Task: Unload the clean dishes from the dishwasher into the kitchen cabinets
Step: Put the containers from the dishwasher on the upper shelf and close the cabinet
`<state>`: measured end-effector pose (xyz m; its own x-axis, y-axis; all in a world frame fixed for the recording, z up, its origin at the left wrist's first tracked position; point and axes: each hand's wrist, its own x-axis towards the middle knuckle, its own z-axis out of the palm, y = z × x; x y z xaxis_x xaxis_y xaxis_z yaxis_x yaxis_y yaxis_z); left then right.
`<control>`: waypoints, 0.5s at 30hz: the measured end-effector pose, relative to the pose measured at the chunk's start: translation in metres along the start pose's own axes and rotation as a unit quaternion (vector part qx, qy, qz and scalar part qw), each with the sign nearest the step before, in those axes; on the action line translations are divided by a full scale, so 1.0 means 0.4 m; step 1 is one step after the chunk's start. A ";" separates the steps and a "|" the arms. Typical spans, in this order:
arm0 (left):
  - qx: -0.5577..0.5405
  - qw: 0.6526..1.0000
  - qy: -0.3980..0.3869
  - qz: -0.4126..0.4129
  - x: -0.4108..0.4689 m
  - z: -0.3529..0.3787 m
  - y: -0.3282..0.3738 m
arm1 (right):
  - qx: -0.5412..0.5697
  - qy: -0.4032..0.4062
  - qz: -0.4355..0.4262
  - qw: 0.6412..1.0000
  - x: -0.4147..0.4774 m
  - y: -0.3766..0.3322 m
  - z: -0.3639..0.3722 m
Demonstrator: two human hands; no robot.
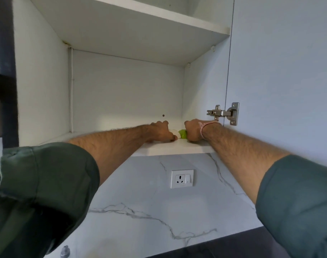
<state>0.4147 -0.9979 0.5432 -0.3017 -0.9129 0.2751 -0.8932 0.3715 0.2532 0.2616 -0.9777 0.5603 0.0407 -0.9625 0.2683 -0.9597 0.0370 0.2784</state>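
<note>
Both arms reach up into an open white wall cabinet (pixel 47 90). My left hand (pixel 161 132) lies on the bottom shelf (pixel 174 148) over a white dish (pixel 174 131), of which only a sliver shows. My right hand (pixel 193 130) is curled round a green item (pixel 182 134) right beside it on the same shelf. The two hands almost touch. The shapes of both items are mostly hidden by the hands.
An upper shelf (pixel 140 34) spans the cabinet above. The open door (pixel 289 71) hangs at the right on a metal hinge (pixel 223 113). Below are a marble backsplash (pixel 140 202) with a wall socket (pixel 182 178), and a dark countertop (pixel 233 246).
</note>
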 end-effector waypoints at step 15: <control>-0.067 0.995 0.063 0.035 -0.398 -0.001 0.095 | 0.166 0.079 -0.073 0.980 -0.338 0.017 0.063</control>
<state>0.4291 -0.8383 0.5093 -0.3110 -0.8584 0.4079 -0.8166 0.4609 0.3474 0.2426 -0.8540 0.5028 0.2012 -0.8965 0.3947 -0.9771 -0.2122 0.0161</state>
